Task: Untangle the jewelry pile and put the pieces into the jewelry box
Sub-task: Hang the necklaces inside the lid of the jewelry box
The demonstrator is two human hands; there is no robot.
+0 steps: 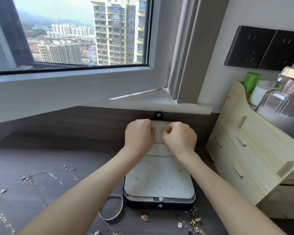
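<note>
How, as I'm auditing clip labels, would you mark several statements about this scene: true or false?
1. The jewelry box lies open on the table. True.
2. The silver bangle lies inside the box. False: it lies on the table, at the box's left.
3. Every piece is stored. False: chains and small pieces lie on the table.
4. The wooden organizer stands left of the box. False: it stands on its right.
5. The box's near panel is pale with small holes. True.

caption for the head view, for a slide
Left hand and right hand work at the open black jewelry box, thin silver chains beside it.
</note>
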